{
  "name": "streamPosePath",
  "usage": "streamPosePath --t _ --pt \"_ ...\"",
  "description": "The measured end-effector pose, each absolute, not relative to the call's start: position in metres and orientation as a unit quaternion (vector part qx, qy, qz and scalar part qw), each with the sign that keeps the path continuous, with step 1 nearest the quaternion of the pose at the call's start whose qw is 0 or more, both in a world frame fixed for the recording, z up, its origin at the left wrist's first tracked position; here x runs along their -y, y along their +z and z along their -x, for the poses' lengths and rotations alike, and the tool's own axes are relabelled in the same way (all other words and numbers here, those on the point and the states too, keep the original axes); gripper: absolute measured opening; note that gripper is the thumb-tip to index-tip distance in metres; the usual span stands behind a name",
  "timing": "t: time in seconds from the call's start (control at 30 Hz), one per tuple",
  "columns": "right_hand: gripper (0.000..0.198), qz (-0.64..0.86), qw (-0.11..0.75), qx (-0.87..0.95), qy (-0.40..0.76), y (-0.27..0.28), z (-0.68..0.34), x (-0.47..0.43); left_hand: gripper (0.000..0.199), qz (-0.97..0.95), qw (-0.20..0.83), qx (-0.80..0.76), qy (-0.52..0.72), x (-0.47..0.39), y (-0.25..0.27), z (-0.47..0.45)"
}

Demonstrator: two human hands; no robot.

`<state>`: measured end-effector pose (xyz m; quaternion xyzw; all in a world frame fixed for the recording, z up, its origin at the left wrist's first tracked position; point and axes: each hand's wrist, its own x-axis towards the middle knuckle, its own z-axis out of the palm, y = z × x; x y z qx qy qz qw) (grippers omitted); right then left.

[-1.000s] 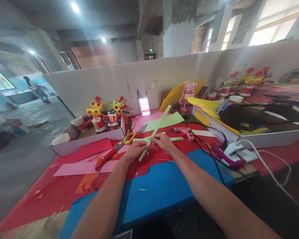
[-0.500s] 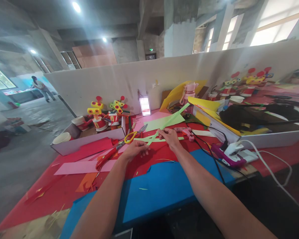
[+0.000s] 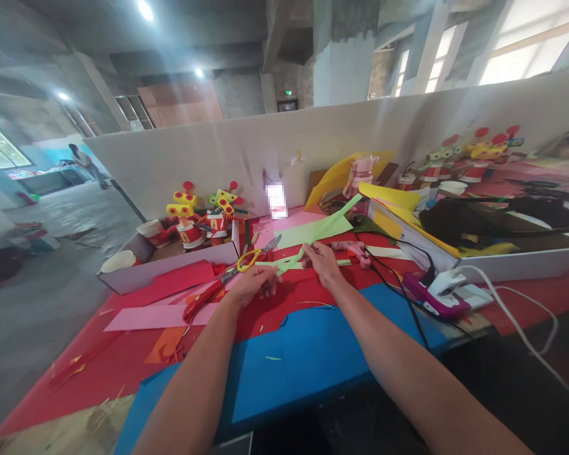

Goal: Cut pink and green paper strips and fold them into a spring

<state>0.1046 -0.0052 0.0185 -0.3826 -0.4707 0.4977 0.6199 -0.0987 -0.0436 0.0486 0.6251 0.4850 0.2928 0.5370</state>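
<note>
Between my hands runs a long light-green paper strip (image 3: 334, 222), slanting up to the right. My left hand (image 3: 256, 284) pinches its lower end, with the fingers closed. Higher up, my right hand (image 3: 320, 260) grips the same strip between thumb and fingers. Another green strip lies flat beneath, on the red paper (image 3: 308, 291). Just beyond my left hand rest yellow-handled scissors (image 3: 250, 259). A red-handled tool (image 3: 203, 300) lies to the left of that hand. To the right of my right hand is a pink glue gun (image 3: 355, 251).
Paper-cup figures (image 3: 189, 230) stand in a shallow box at the back left. A purple power strip (image 3: 434, 297) with cables lies on the right, before a white box (image 3: 502, 268) of dark items. Blue paper (image 3: 313, 360) covers the front edge. A person walks far left.
My left hand has shifted slightly and its fingers have curled in more at the strip's lower end. The distant person has moved a little to the right.
</note>
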Motion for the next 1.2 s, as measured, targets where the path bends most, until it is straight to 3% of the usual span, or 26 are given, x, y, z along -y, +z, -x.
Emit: streamPosePath --t 0.17,0.33,0.47,0.57,0.8,1.2 --pt "0.045 0.393 0.611 0.504 0.467 0.014 -0.104 0.002 0.059 -0.614 0.506 -0.48 0.369 0.046 0.05 0.09" --pt "0.045 0.393 0.596 0.538 0.448 0.014 -0.101 0.004 0.046 -0.671 0.487 -0.478 0.29 0.05 0.047 0.074" --pt "0.042 0.344 0.512 0.59 0.521 0.018 -0.095 0.012 0.043 -0.65 0.479 -0.494 0.321 0.047 0.042 0.073" --pt "0.04 0.345 0.473 0.633 0.506 0.02 -0.093 0.016 0.042 -0.642 0.496 -0.488 0.323 0.044 0.04 0.077" --pt "0.038 0.399 0.537 0.541 0.509 0.027 -0.113 0.008 0.037 -0.645 0.54 -0.47 0.268 0.048 0.047 0.087" --pt "0.046 0.393 0.747 0.324 0.428 0.034 -0.169 -0.02 0.033 -0.676 0.614 -0.394 0.101 0.047 0.058 0.12"
